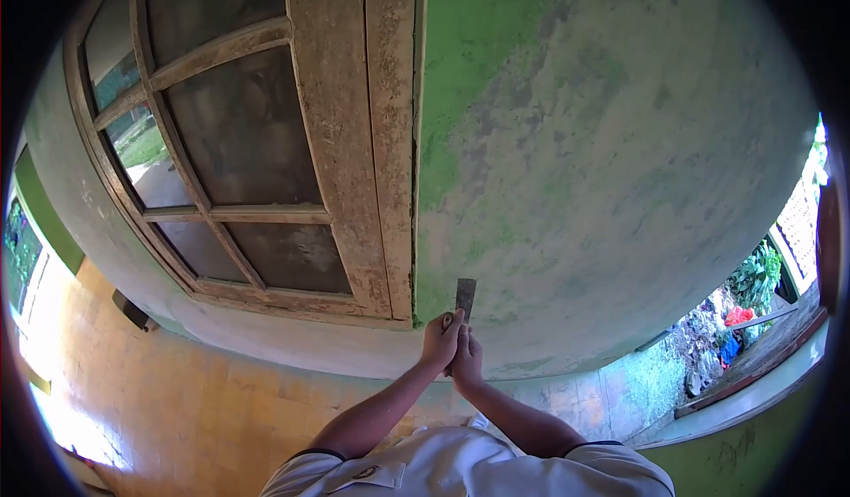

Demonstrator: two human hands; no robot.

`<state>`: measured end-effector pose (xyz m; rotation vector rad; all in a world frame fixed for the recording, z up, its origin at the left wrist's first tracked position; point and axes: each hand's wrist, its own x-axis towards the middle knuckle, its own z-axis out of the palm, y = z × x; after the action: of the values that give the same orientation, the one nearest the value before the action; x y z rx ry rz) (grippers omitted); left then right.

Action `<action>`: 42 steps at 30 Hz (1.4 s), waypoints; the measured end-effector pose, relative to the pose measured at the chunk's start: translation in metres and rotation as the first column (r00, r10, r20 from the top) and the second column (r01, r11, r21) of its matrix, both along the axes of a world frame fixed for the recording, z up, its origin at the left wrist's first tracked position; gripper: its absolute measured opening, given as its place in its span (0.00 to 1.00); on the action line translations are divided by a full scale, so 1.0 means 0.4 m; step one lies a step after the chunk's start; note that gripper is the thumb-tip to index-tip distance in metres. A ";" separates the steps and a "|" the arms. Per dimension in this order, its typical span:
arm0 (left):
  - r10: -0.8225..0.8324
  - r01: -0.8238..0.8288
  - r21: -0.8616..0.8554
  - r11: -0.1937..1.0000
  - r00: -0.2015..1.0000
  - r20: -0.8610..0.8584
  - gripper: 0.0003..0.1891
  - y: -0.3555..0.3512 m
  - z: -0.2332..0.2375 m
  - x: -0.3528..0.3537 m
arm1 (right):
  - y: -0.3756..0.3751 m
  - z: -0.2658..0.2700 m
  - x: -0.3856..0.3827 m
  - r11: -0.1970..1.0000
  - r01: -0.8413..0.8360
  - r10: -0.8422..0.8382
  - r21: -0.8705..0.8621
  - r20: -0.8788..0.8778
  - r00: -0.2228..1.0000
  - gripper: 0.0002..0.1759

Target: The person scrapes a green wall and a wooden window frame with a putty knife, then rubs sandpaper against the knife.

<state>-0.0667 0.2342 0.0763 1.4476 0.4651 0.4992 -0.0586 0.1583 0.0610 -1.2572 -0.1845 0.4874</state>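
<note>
A scraper (466, 293) points up and away from me, its flat dark blade at or close to the wall (567, 231); whether the edge touches is hard to tell. My left hand (440, 341) is closed round the handle. Pressed against it, my right hand (467, 357) is closed on the handle too, a little lower. Most of the handle is hidden by my fingers. Around the blade the wall is patchy, with pale bare areas and thin green traces. A strip of bright green paint (465, 46) covers the upper part beside the window.
Left of the blade is a worn wooden window frame (341, 143) with several glass panes. Yellowish floor tiles (239, 400) run below the wall. A dark object (131, 311) lies by the wall's foot at the left. Plants (757, 271) and a low ledge (753, 364) show at the right.
</note>
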 end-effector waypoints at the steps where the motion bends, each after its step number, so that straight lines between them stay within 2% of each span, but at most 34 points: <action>1: -0.023 0.024 -0.021 1.000 0.999 0.028 0.20 0.002 0.003 -0.009 | 0.004 0.003 0.001 1.000 0.023 -0.023 0.004 0.044 0.999 0.22; 5: -0.083 0.082 -0.047 0.996 0.997 -0.011 0.19 0.011 -0.002 -0.044 | -0.007 0.016 -0.009 0.998 -0.002 0.009 -0.057 0.115 0.993 0.22; 10: -0.026 0.012 0.097 0.995 0.990 0.140 0.20 0.006 -0.030 -0.030 | -0.009 0.041 -0.006 0.998 0.002 0.007 -0.067 0.144 0.989 0.22; 14: -0.024 0.024 0.012 1.000 1.000 -0.007 0.20 0.023 0.000 -0.004 | 0.002 0.076 0.018 0.999 -0.012 0.017 -0.035 0.141 0.990 0.21; 16: 0.038 -0.040 0.036 0.999 0.998 0.053 0.21 0.032 0.037 0.018 | 0.016 0.111 0.033 1.000 -0.008 0.007 0.005 0.135 0.991 0.21; 19: 0.029 -0.038 0.099 0.994 0.995 0.095 0.20 0.047 0.091 0.045 | 0.037 0.147 0.054 0.998 0.011 -0.019 0.059 0.146 0.989 0.21; 22: 0.018 -0.023 0.039 0.999 0.993 0.120 0.20 0.049 0.139 0.051 | 0.044 0.181 0.059 0.997 0.025 -0.037 0.074 0.161 0.986 0.21; 26: 0.013 -0.020 0.074 0.997 0.996 0.085 0.20 0.060 0.147 0.050 | 0.042 0.213 0.047 0.991 -0.018 0.005 0.135 0.102 0.995 0.21; 29: 0.002 -0.012 0.060 0.998 0.987 0.160 0.20 0.056 0.202 0.046 | 0.046 0.244 0.055 0.992 -0.015 -0.007 0.126 0.172 0.985 0.21; 31: -0.009 -0.006 0.075 0.997 0.980 0.199 0.19 0.051 0.316 0.034 | 0.056 0.306 0.078 0.994 -0.013 -0.019 0.111 0.282 0.959 0.20; 32: -0.014 -0.001 0.077 0.997 0.980 0.201 0.19 0.057 0.348 0.038 | 0.056 0.346 0.082 0.993 -0.009 -0.024 0.114 0.284 0.958 0.20; 35: 0.003 -0.008 0.016 1.000 0.962 0.274 0.19 0.066 0.416 0.037 | 0.051 0.437 0.098 0.965 -0.184 0.113 0.189 0.337 0.935 0.19; 37: 0.065 0.005 -0.166 0.986 0.908 0.415 0.18 0.058 0.435 0.021 | 0.040 0.432 0.093 0.964 -0.205 0.126 0.168 0.392 0.911 0.17; 38: 0.076 0.004 -0.188 0.982 0.906 0.417 0.17 0.054 0.407 0.014 | 0.034 0.409 0.078 0.960 -0.256 0.184 0.116 0.429 0.884 0.16; 39: 0.089 0.001 -0.211 0.978 0.904 0.419 0.15 0.049 0.361 0.003 | 0.019 0.374 0.066 0.956 -0.278 0.222 0.097 0.383 0.897 0.15; 42: 0.135 -0.049 -0.307 0.951 0.955 0.265 0.13 0.024 0.179 -0.059 | -0.042 0.227 0.018 0.930 -0.367 0.352 0.019 0.241 0.904 0.16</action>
<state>-0.0904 0.2436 0.1479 1.0476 0.3617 0.6716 -0.0514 0.1417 0.1519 -1.2198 -0.6370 0.6444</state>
